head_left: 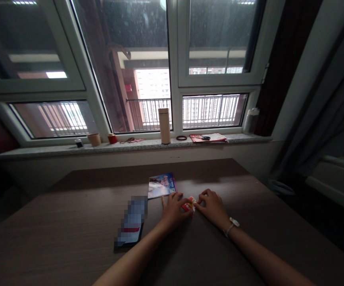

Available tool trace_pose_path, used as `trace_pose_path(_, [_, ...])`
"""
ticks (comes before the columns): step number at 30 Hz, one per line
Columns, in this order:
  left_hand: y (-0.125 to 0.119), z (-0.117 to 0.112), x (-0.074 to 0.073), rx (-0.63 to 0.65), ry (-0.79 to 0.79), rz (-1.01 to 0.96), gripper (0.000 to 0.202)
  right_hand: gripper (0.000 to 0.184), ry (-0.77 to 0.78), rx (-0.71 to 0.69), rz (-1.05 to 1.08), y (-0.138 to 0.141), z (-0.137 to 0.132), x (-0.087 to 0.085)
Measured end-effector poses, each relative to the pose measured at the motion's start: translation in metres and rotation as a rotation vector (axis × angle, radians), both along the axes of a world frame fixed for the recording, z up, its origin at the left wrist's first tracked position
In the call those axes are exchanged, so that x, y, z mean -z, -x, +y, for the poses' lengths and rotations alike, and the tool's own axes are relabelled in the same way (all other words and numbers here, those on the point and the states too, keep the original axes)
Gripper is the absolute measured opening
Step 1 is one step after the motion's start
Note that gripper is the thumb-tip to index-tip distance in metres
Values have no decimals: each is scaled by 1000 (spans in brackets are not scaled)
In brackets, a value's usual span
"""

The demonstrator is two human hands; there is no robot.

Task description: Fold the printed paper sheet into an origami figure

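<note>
On the near side of the blue-covered booklet [161,186], the left hand [174,210] grips a small red printed piece [186,207] with yellow and white patches. Right of the booklet, the right hand [210,205] pinches its other edge.

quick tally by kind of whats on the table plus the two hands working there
phone: 1
blue booklet: 1
small red-and-yellow item: 1
hands: 2 (left hand, right hand)
total: 5
</note>
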State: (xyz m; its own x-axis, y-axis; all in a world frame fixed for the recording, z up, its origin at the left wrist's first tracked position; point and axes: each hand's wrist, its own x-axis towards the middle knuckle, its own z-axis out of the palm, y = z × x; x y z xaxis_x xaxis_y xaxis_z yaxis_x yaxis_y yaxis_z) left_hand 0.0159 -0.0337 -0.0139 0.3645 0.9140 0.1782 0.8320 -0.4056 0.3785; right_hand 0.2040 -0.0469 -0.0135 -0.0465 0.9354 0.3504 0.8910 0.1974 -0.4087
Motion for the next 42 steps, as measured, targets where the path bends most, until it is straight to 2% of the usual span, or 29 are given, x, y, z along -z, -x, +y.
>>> trace_pose_path(9, [0,0,1,13,-5,-8,24,17,-3,9,-21,0,-2,0])
trace_pose_path(15, [0,0,0,29,-14,-11,30,20,-11,21,-34,3,-3,-1])
trace_pose_path(27, [2,1,2,36,-14,7,27,18,6,-29,1,-6,-2,4])
trace_pose_path(42, [1,-3,-4,21,25,49,30,15,42,-4,13,-2,-7,0])
